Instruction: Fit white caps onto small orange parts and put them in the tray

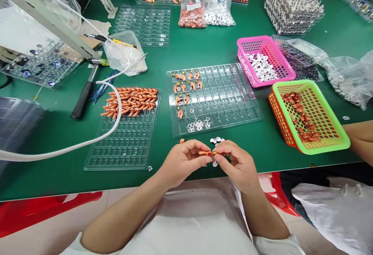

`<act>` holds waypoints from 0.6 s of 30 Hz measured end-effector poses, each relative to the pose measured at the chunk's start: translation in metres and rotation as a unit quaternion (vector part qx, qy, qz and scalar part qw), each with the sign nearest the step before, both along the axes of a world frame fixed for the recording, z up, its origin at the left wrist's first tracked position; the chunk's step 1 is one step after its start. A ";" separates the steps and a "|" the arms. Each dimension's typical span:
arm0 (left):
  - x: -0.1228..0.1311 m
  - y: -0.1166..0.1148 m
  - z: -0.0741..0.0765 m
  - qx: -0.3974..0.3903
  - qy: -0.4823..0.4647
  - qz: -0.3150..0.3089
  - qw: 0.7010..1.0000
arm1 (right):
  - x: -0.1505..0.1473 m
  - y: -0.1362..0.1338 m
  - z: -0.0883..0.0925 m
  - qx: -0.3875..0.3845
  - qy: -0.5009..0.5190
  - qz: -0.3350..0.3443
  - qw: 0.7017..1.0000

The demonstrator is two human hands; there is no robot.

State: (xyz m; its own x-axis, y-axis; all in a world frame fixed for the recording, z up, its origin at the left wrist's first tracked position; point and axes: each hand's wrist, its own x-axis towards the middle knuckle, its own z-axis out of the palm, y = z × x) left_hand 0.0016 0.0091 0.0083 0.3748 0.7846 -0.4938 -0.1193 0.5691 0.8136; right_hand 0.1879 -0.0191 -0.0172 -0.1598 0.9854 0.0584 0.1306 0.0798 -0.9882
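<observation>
Near the table's front edge, my left hand is closed in a pinch on a small orange plastic part. My right hand pinches at the part's right end, where a small yellow tip shows; the fingertips hide its shape. Several small white discs lie just beyond and under my fingers. One loose brown-orange piece sits beyond my left hand. Farther off, a clear compartment tray holds several curved orange pieces with yellow tips and white rings.
To the left is another clear tray with stacked orange parts, plus a black-handled hammer and white cable. At right stand a pink basket of white discs and a green basket of brown pieces, beside another person's arm.
</observation>
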 end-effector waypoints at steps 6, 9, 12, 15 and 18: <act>0.001 0.001 -0.002 -0.001 -0.013 -0.006 1.000 | -0.002 -0.003 0.001 -0.010 -0.002 -0.008 1.000; 0.001 0.000 -0.004 0.016 -0.021 -0.013 1.000 | -0.002 -0.003 0.003 -0.019 0.000 -0.009 1.000; -0.001 0.000 -0.007 0.034 -0.021 -0.028 0.999 | -0.002 -0.002 0.004 -0.018 -0.001 -0.004 1.000; -0.003 0.000 -0.008 0.051 -0.010 -0.053 0.997 | -0.001 -0.001 0.005 0.016 -0.008 0.003 1.000; -0.006 0.003 -0.008 0.061 -0.010 -0.080 0.995 | 0.002 0.000 0.006 0.056 -0.022 0.019 0.998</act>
State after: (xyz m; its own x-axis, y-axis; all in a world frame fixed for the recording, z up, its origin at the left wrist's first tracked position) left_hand -0.0043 0.0116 0.0005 0.5083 0.7685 -0.3887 -0.0533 0.4786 0.8764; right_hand 0.1903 -0.0195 -0.0109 -0.2020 0.9661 0.1606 0.1677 0.1957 -0.9662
